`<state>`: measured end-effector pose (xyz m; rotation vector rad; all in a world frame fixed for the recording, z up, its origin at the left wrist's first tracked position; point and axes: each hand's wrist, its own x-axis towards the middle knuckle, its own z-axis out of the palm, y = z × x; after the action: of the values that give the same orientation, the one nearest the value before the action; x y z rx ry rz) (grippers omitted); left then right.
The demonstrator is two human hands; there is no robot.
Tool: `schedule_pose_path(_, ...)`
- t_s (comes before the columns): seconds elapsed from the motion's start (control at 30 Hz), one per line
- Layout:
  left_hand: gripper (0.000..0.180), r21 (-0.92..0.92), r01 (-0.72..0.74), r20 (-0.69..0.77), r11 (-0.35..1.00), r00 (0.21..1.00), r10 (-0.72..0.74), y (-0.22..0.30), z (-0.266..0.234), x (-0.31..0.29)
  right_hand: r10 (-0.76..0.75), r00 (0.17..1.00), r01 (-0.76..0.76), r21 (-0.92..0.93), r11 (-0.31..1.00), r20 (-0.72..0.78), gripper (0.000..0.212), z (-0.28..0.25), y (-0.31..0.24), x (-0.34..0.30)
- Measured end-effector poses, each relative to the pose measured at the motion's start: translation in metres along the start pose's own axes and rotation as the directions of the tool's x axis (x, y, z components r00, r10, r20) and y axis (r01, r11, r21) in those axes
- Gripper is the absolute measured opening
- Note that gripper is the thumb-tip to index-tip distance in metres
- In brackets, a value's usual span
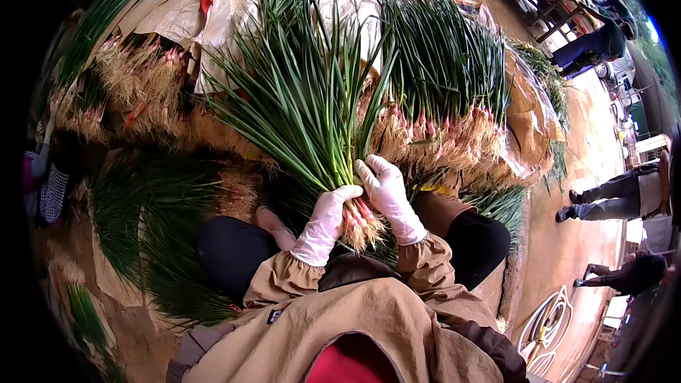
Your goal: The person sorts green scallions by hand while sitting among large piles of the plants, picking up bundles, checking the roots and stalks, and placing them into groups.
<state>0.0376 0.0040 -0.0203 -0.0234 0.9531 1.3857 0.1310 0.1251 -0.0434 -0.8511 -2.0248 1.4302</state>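
Note:
A fanned bunch of spring onions (319,128) stands before me, its long green leaves pointing away and its reddish bulbs and pale roots toward me. Wrapped round the stems just above the bulbs is my left hand (328,216), in a white glove. From the other side my right hand (383,183), gloved too, has its fingers curled against the stems at the bunch's right edge. What exactly its fingertips pinch is partly hidden. Beyond the bunch, more spring onions (450,64) lie in a thick row, roots facing me.
Pale sacking (230,18) covers part of the far heap. Loose green leaves (170,241) lie by my left knee, with a root pile (237,188) beside them. On the right, a coiled hose (546,326) rests on wet floor, and several people stand farther off.

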Motion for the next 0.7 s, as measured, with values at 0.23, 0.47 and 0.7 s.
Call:
schedule_pose_path(0.23, 0.014, -0.410, -0.025, 0.302, 0.912, 0.940, 0.161, 0.003, 0.000, -0.006, 0.430, 0.842, -0.496, 0.781, 0.379, 0.327, 0.033, -0.002, -0.022, 0.013)
schedule_pose_path(0.47, 0.025, -0.323, 0.190, 0.376, 0.927, 0.925, -0.059, 0.011, -0.014, 0.002, 0.116, 0.865, -0.496, 0.793, 0.355, 0.489, 0.032, -0.017, -0.034, 0.007)
schedule_pose_path(0.7, 0.020, -0.193, 0.061, 0.228, 0.979, 0.974, -0.016, 0.012, 0.006, -0.016, 0.309, 0.949, -0.302, 0.447, 0.842, 0.059, 0.022, 0.006, -0.037, 0.000)
